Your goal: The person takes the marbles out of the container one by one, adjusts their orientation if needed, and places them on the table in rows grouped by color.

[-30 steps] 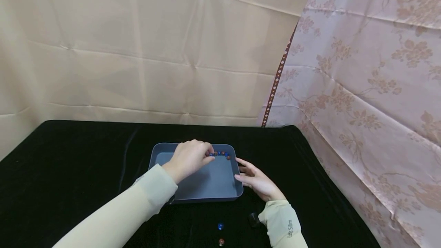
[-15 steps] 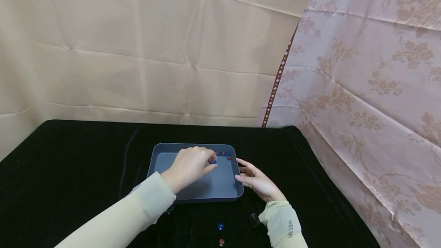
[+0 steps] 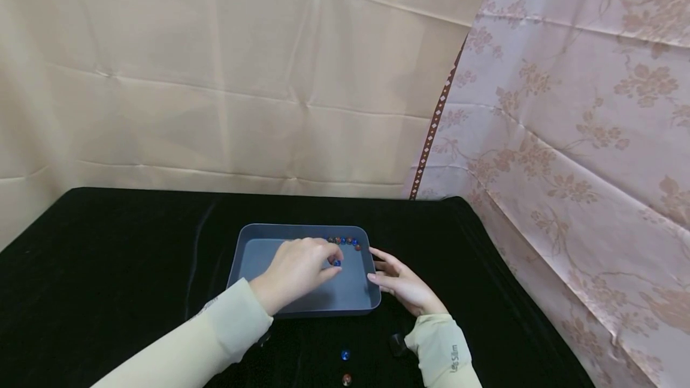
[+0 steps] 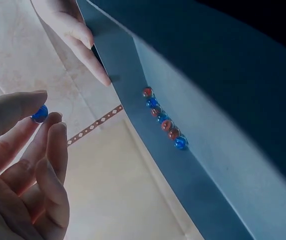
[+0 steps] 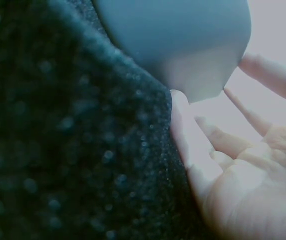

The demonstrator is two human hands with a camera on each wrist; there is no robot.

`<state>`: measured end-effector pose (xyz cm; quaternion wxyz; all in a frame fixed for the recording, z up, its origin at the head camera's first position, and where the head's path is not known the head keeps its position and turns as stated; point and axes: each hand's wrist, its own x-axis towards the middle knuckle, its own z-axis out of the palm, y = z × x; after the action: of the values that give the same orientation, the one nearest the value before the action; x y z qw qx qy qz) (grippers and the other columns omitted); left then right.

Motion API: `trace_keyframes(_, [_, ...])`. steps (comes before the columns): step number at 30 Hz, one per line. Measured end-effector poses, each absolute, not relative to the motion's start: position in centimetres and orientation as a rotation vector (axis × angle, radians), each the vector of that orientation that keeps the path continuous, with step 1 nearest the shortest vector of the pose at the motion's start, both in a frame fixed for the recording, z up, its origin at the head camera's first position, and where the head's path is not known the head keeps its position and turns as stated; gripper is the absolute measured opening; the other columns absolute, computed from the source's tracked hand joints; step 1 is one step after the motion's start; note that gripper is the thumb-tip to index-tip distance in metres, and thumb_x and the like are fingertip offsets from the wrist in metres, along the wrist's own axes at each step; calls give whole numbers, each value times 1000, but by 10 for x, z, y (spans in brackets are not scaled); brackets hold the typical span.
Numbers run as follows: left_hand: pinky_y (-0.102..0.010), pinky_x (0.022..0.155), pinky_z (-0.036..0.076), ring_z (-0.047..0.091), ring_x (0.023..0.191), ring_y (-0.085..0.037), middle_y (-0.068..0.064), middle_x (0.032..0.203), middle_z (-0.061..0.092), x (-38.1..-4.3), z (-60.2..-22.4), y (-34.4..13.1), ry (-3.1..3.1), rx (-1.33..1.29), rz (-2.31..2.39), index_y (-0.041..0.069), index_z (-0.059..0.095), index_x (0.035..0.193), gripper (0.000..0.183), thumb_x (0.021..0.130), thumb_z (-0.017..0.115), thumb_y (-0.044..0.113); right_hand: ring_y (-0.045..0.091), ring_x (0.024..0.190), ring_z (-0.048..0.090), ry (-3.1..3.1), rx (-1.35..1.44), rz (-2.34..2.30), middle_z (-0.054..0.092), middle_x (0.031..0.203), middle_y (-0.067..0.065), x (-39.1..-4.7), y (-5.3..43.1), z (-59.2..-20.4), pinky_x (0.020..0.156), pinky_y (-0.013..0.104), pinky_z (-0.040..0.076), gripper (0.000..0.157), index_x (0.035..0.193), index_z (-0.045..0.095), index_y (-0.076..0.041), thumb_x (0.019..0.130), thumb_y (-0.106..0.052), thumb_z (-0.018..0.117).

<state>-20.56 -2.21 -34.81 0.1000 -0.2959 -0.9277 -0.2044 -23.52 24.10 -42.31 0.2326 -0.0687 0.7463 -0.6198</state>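
Between thumb and fingertips my left hand [image 3: 299,268] pinches a blue marble [image 4: 41,114], held over the blue-grey tray [image 3: 345,295]. Along the tray's far wall, towards the right corner, runs a row of red-brown and blue glass marbles [image 4: 166,125]; the left hand covers part of the tray in the head view. My right hand [image 3: 401,283] is at the tray's right side, its fingers mostly straight and the fingertips touching the outer wall, as the right wrist view also shows.
On the black cloth [image 3: 135,268] in front of the tray lie a loose blue marble [image 3: 345,354] and a red-brown marble [image 3: 347,379]. A small black object [image 3: 398,345] sits by the right wrist. Beige [image 3: 242,76] and pink floral [image 3: 582,106] curtains hang behind and to the right.
My left hand has drawn back from the row towards the near side of the tray, carrying the blue marble in its fingertips. The right hand and tray have stayed put.
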Motion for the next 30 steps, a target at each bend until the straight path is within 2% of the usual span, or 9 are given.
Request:
trace_keyframes(19, [-14,52,41,59,66,0,6,89,74,-191,-350,-22,-2753,-959,-657,22,74,98,13,89,73,31,39,139,39,2061,-217,-1694,22,158,28,-234,240,-423,111,46,40,66,158,22,-17,100,-19,54])
trace_keyframes(30, [-14,50,39,56,63,2,7,87,73,-182,-348,-23,-2730,-1003,-682,22,73,96,13,88,74,32,40,139,39,2065,-203,-1700,22,158,28,-234,240,-424,112,48,38,67,158,22,-17,100,-19,55])
